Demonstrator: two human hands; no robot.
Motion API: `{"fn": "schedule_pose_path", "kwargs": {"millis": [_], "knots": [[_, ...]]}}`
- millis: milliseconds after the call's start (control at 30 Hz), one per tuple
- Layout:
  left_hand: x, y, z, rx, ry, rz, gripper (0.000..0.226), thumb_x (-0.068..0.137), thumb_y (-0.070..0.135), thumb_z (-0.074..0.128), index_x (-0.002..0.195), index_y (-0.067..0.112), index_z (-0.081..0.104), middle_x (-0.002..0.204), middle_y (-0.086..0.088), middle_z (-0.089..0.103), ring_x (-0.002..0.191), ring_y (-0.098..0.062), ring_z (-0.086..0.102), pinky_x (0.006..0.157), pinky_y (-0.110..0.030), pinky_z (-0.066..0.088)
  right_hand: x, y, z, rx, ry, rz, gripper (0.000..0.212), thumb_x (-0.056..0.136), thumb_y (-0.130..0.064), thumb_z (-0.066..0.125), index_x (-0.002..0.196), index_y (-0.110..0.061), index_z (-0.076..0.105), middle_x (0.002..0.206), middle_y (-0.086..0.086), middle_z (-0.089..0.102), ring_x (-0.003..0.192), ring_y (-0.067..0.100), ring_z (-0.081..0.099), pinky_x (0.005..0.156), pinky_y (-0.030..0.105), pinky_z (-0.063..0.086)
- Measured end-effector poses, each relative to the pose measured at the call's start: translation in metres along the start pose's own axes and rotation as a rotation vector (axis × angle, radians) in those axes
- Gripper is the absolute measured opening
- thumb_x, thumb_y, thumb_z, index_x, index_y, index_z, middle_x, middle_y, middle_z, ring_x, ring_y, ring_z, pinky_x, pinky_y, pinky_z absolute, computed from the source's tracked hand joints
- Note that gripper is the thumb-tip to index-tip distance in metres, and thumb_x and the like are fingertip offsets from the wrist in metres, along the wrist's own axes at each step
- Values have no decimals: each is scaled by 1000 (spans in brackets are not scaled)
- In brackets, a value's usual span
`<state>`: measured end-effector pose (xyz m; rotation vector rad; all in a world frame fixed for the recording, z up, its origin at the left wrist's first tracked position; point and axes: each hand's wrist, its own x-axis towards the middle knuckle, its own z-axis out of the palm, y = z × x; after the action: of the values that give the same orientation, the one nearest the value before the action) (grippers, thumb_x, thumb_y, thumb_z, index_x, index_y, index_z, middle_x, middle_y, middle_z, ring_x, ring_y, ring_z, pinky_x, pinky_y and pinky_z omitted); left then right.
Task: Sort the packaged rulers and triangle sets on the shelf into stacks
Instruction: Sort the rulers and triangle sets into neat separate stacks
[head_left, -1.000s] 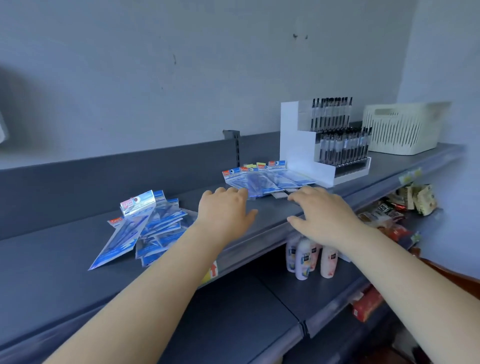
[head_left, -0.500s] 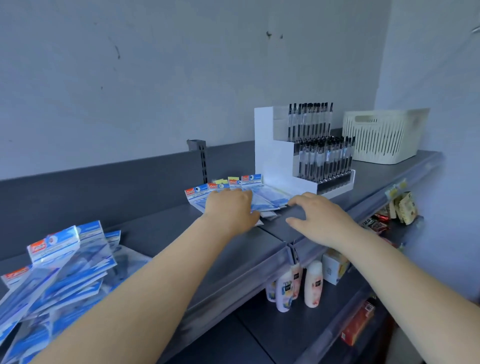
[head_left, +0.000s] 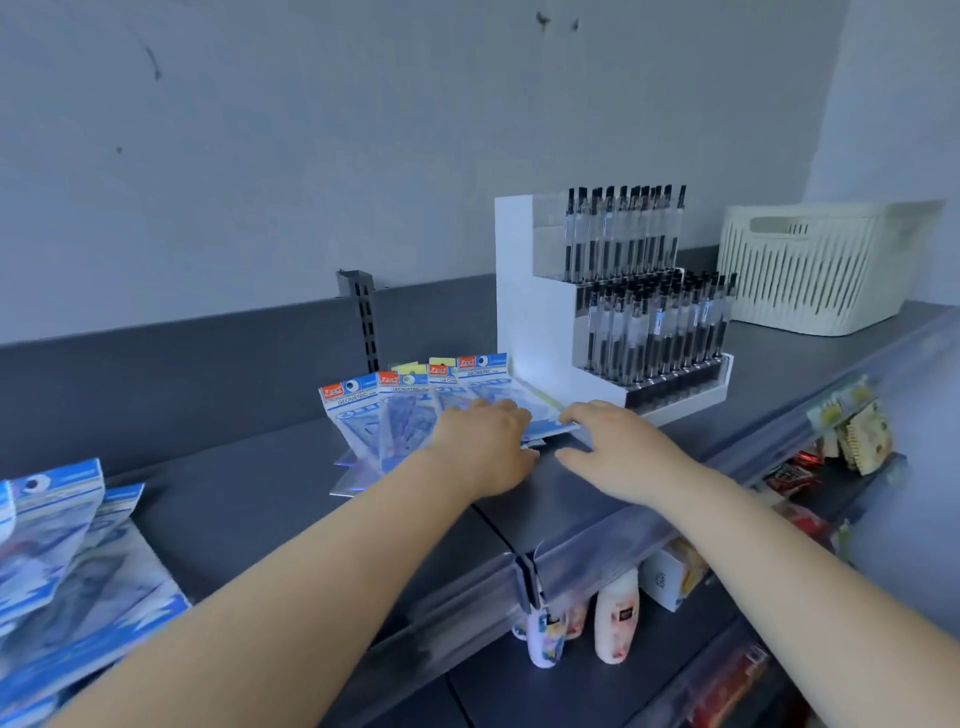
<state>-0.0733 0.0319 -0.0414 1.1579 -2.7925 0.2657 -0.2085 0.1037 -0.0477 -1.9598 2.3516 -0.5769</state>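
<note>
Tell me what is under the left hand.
The left hand rests on the fanned geometric set packets lying on the shelf. The packet parts beneath the palm are covered.

Fanned blue geometry packets (head_left: 395, 415); second heap (head_left: 67, 561) far left

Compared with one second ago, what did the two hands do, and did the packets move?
Both hands reached forward to the fanned packets beside the pen display. The left hand, earlier short of them, now rests on top of them; the right hand now touches their right edge. Neither grips anything. The fan, the pile of packets at the left and the basket stayed put.
</note>
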Motion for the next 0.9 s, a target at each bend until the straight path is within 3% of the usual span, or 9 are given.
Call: {"fn": "schedule_pose_path", "kwargs": {"millis": [100,200,300,400,467,533,667,800,900], "knots": [[8,2,8,-49,-42,-1,39,98,37,36,132,22,45,138,3,45,128,-24,42,98,-39,34,10,12,2,-14,-72,-14,44,92,-31,50,134,-19,43,135,3,49,120,21,47,89,28,39],[4,-7,6,1,-47,-16,31,98,37,33,116,25,55,124,6,57,117,-22,51,91,-35,37,16,21,5,47,-117,-7,37,92,-25,49,129,-17,47,127,6,55,112,24,52,77,26,38],[-7,-17,-3,5,-53,-109,37,98,44,33,112,27,62,120,8,62,108,-18,57,88,-32,40,21,24,9,126,-115,-35,32,92,-21,52,123,-17,51,127,4,56,110,22,53,80,25,39],[-17,-26,-10,37,-51,-227,34,96,47,38,109,27,63,113,6,63,98,-18,57,74,-27,40,28,23,10,250,-93,-47,31,88,-19,61,119,-16,55,119,0,59,98,15,53,77,20,37],[-19,-28,-11,39,-29,-326,34,95,48,42,103,22,62,107,2,62,89,-18,55,68,-26,38,33,20,10,275,-96,-48,37,84,-16,66,120,-15,54,112,0,61,94,15,52,76,21,39],[-18,-26,-10,14,-3,-422,38,91,53,47,102,18,59,106,1,61,87,-18,53,66,-27,37,37,16,10,249,-109,-32,48,81,-14,69,125,-16,50,121,3,57,104,19,54,85,26,44],[-10,-28,-4,-87,-4,-506,53,82,58,59,116,18,54,115,1,59,106,-20,54,76,-31,43,43,15,15,333,-78,24,68,76,-6,70,136,-14,38,128,8,49,109,26,54,88,34,49],[-4,-39,-6,-195,-66,-558,57,80,46,68,122,12,52,113,-2,58,99,-21,54,76,-31,44,42,22,18,406,-31,69,40,90,-2,47,129,-3,38,116,12,52,102,27,53,82,38,50],[-1,-44,-10,-258,-119,-613,48,79,41,71,109,8,54,98,-2,53,82,-19,49,68,-27,40,41,27,18,413,7,32,14,94,-4,37,102,-6,48,93,4,47,68,13,43,52,23,32]]}}
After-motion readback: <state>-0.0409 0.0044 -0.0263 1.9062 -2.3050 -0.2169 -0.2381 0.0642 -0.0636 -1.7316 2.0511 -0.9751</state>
